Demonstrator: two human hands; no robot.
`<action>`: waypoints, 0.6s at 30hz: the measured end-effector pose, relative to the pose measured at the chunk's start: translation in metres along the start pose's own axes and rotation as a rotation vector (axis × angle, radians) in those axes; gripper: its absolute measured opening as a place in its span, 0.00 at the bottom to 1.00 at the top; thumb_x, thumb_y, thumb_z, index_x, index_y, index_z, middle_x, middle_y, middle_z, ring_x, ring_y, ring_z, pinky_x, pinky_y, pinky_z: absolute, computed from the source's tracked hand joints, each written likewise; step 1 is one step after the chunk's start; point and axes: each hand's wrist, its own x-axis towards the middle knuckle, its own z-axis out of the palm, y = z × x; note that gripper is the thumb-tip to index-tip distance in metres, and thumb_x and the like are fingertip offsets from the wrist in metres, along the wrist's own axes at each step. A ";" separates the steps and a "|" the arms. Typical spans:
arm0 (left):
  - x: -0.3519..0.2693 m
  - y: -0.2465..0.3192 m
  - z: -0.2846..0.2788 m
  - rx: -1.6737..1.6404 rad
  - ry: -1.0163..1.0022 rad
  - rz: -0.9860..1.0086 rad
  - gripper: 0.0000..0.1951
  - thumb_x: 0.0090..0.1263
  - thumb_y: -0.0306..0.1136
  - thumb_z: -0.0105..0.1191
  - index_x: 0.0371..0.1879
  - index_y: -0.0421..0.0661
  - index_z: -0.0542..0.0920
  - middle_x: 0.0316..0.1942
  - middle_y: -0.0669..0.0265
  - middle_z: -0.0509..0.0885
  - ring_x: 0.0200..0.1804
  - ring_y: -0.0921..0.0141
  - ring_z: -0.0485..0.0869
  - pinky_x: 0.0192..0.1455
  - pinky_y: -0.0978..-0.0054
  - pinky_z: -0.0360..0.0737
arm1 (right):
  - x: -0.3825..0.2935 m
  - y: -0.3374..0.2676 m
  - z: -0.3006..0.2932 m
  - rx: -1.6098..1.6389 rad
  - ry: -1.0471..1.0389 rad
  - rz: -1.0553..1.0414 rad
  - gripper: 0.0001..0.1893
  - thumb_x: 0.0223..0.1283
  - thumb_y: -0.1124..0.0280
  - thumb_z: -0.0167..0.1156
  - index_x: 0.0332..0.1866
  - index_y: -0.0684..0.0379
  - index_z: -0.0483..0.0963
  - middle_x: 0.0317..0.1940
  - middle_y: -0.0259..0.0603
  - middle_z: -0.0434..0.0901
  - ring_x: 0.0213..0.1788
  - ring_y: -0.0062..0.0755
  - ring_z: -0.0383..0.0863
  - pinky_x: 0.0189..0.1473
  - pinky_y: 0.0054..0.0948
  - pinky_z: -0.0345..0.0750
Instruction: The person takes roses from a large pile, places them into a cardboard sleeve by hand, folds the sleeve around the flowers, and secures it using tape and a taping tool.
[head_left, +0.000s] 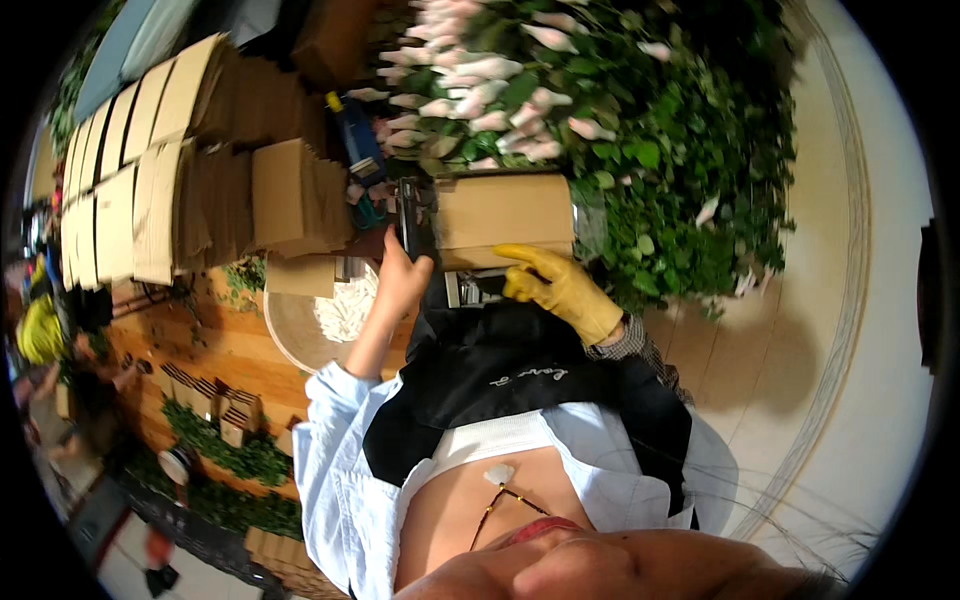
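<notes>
My left hand is bare and holds the lower end of a narrow black bar-like object, which stands beside a cardboard wrap. What the object is cannot be made out. My right hand wears a yellow glove. Its index finger is stretched out along the near edge of the brown cardboard wrap, and the other fingers are loosely curled with nothing seen in them. From the wrap's right end sticks out some clear plastic film. Under the near edge, part of a metal-framed device shows.
Folded cardboard stacks rise on the left. Pale pink rose buds and leafy stems heap up beyond and to the right. A blue tool, teal-handled scissors and a round bowl of white pieces lie near my left hand.
</notes>
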 end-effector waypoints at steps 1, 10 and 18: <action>-0.021 0.021 0.013 0.364 0.079 0.302 0.47 0.62 0.27 0.59 0.77 0.28 0.45 0.55 0.37 0.73 0.55 0.45 0.78 0.61 0.56 0.76 | -0.007 0.017 0.001 0.250 -0.049 -0.035 0.28 0.73 0.71 0.60 0.75 0.55 0.65 0.52 0.41 0.83 0.52 0.25 0.82 0.58 0.26 0.79; 0.001 0.111 0.076 0.519 -0.232 0.750 0.43 0.65 0.39 0.68 0.76 0.42 0.60 0.75 0.51 0.67 0.74 0.47 0.67 0.74 0.53 0.67 | -0.056 0.034 -0.070 -0.572 0.393 0.466 0.24 0.65 0.47 0.63 0.46 0.62 0.80 0.32 0.48 0.87 0.35 0.38 0.89 0.38 0.35 0.83; 0.028 0.066 0.095 0.702 -0.308 0.719 0.17 0.63 0.39 0.68 0.53 0.59 0.89 0.79 0.59 0.63 0.80 0.49 0.56 0.81 0.47 0.50 | -0.072 0.077 -0.090 -1.174 0.339 0.311 0.22 0.64 0.49 0.63 0.43 0.62 0.79 0.31 0.47 0.87 0.32 0.44 0.88 0.36 0.43 0.83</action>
